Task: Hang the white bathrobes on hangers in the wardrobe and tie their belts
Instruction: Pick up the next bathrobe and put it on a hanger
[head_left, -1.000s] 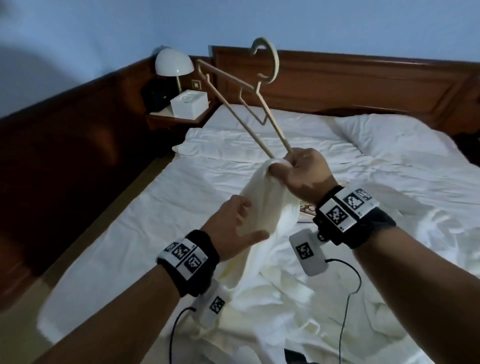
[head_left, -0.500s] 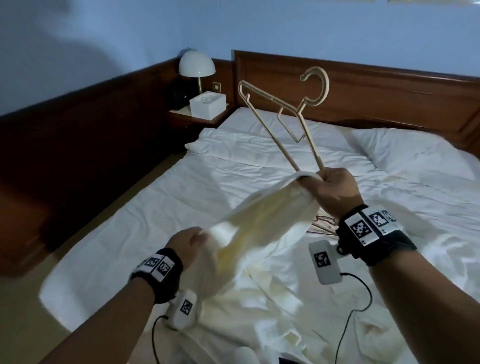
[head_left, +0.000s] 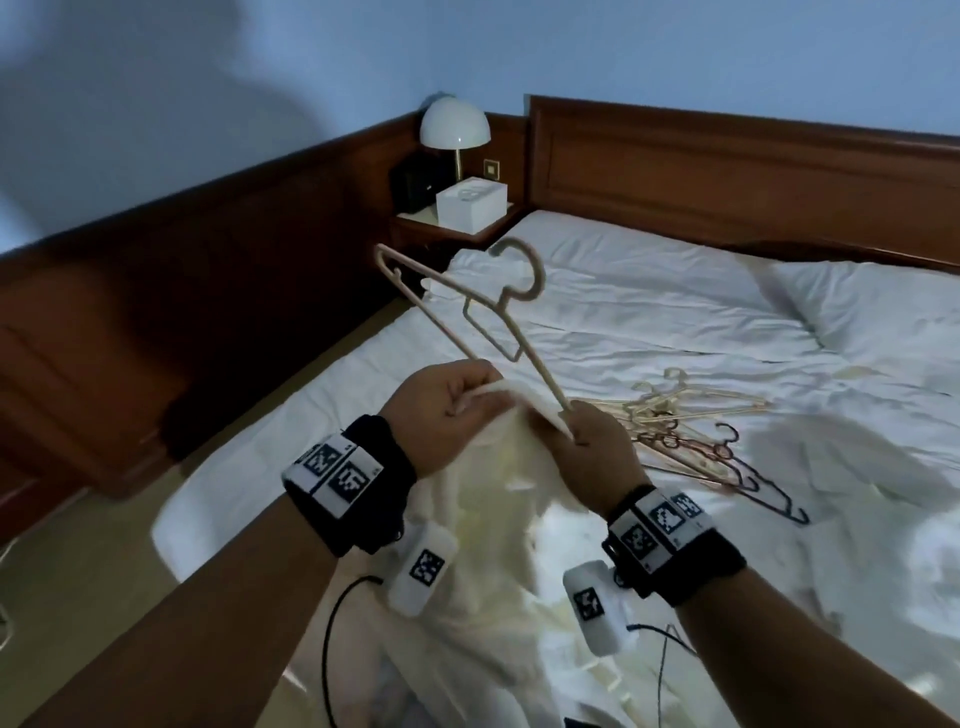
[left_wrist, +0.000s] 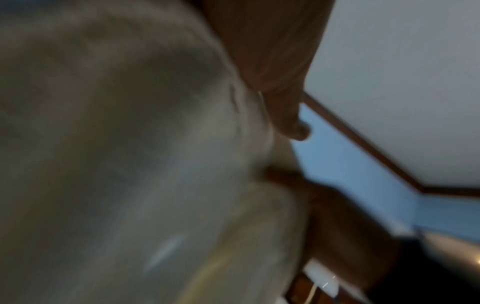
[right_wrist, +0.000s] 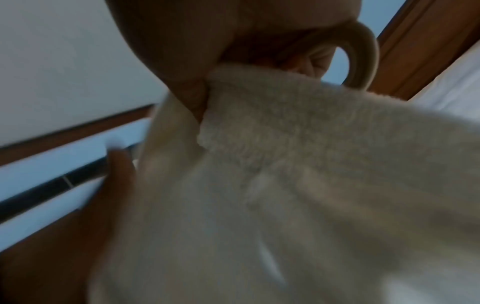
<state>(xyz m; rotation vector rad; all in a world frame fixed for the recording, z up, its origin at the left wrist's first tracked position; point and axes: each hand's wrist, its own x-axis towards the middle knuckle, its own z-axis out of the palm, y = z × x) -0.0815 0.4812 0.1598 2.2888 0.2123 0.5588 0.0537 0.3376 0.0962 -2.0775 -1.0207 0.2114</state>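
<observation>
Early in the task: the right hand (head_left: 592, 447) clamps the lower end of a beige plastic hanger (head_left: 470, 306) together with an edge of the white bathrobe (head_left: 498, 519). Just beside it, the left hand (head_left: 441, 410) pinches the robe's terry edge, seemingly working it onto that hanger arm. The robe's bulk hangs below both grips onto the bed (head_left: 649, 312). No wardrobe in view; hanging and belt-tying remain. Spare hangers (head_left: 691, 431) lie beyond the right hand.

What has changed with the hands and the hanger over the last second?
The left hand rose from lower on the bathrobe and now grips its fabric beside the right hand. The hanger tilted lower. The right hand still holds hanger and robe.
</observation>
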